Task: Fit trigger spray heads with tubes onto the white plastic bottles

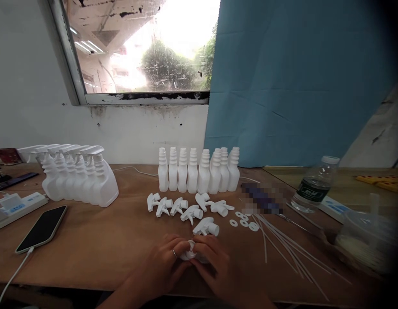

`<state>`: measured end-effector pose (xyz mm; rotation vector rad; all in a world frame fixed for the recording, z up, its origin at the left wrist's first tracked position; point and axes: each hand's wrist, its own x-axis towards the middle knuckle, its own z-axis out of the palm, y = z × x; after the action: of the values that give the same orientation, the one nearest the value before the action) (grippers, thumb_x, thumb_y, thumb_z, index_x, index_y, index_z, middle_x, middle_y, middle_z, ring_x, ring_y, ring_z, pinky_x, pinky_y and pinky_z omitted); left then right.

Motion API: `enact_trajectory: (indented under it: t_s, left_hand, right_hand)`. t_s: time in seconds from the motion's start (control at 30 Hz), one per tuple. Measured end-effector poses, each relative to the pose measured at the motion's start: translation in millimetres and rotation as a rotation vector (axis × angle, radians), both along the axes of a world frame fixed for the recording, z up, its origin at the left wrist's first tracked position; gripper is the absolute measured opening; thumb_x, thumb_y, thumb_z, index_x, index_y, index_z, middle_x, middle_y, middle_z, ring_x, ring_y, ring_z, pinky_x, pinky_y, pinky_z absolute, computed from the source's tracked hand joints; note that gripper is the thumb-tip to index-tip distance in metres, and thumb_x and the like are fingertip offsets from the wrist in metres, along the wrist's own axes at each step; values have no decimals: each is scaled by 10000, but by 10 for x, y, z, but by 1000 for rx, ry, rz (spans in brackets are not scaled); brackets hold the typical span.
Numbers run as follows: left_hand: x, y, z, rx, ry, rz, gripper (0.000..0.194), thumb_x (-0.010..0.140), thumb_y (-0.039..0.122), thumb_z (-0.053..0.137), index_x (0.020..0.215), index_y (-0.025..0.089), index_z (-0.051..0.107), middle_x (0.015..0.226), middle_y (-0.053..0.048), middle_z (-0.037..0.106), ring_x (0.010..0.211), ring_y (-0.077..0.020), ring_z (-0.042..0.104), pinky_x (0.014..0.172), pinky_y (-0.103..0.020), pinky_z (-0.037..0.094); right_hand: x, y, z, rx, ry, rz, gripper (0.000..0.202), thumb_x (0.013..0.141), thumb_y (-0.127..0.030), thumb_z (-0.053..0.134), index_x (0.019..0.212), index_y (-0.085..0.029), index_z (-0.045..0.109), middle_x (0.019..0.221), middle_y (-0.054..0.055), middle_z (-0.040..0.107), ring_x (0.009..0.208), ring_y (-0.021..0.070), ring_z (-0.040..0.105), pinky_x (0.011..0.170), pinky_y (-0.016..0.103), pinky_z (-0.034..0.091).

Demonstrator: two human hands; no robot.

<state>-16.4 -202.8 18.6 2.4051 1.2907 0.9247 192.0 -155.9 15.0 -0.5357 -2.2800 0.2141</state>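
Observation:
Both hands meet near the table's front edge around a white spray trigger head [187,255], mostly hidden by the fingers. My left hand [165,262], with a ring on one finger, grips it from the left. My right hand [216,262] closes on it from the right. A small white round edge shows between the fingertips; whether it is a separate washer I cannot tell. Just beyond lies a loose trigger head [205,227], with several more trigger heads [178,206] behind it. To their right are flat white washers [233,223] and thin white dip tubes [285,242].
Several uncapped white bottles [192,174] stand in a row at the back. Spray bottles with heads fitted [104,182] stand at left, near a phone [42,228] and a power strip [31,201]. A water bottle [314,184] and a lidded plastic cup [363,240] are at right.

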Motion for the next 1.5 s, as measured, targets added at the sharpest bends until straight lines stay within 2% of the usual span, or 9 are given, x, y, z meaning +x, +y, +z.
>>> enact_trajectory:
  t_s: [0.17,0.33,0.47,0.7,0.93,1.03,1.1,1.33,1.5]
  left_hand:
    - [-8,43,-67,126,53,-3,305,907,157,599,1189,249,523,1123,-30,663,1032,-213,576,918,-353,467]
    - [4,66,-78,230,59,-9,186,940,183,570,1120,218,545,1057,-44,685,957,-203,609,861,-339,488]
    - [10,62,-36,256,92,-7,120,957,214,547,1075,207,567,1023,-53,692,924,-193,631,839,-328,506]
    - [7,70,-41,307,89,0,150,964,254,535,1094,212,597,993,-67,696,919,-189,650,839,-314,533]
    - [14,63,-120,195,57,69,250,934,229,572,1181,234,532,1069,-59,679,957,-195,645,846,-300,535]
    - [14,68,-151,175,34,92,333,916,220,600,1225,233,478,1112,-56,670,984,-205,637,851,-305,533]
    - [19,68,-155,164,40,82,302,922,228,595,1203,236,486,1077,-46,675,959,-206,635,837,-309,529]
    - [49,58,-69,66,35,40,258,925,228,570,1178,243,526,1068,-52,644,976,-199,607,857,-304,507]
    - [57,39,-22,29,52,16,283,919,180,543,1193,240,511,1117,-61,626,1010,-210,591,883,-325,493]
  right_hand:
    - [-3,-13,20,-8,-34,-10,285,894,-127,557,1158,-233,561,1111,77,644,1014,217,626,883,358,555]
    - [-15,-12,25,-1,-49,-15,265,887,-122,556,1129,-226,572,1120,80,653,1013,224,628,879,372,556]
    - [-17,1,36,25,-54,-9,236,900,-126,542,1115,-217,573,1096,81,662,979,226,635,867,385,551]
    - [-11,1,51,-8,-59,26,188,929,-134,515,1088,-215,572,1085,74,660,962,210,634,865,366,550]
    - [-6,-38,12,12,-91,-90,272,906,-142,523,1170,-206,536,1206,107,620,1108,240,598,946,399,526]
    - [-21,-34,54,80,-132,-83,297,907,-138,512,1200,-185,517,1195,123,624,1108,267,594,959,462,503]
    - [-32,-27,93,111,-135,-54,311,911,-112,481,1213,-176,513,1157,121,637,1077,263,604,947,469,500]
    - [-36,-29,56,96,-71,-17,328,923,-86,451,1232,-174,517,1121,108,640,1035,229,606,925,425,506]
    - [96,-19,42,58,-134,-86,336,922,-124,506,1239,-231,537,1315,97,561,1183,228,552,987,401,481]
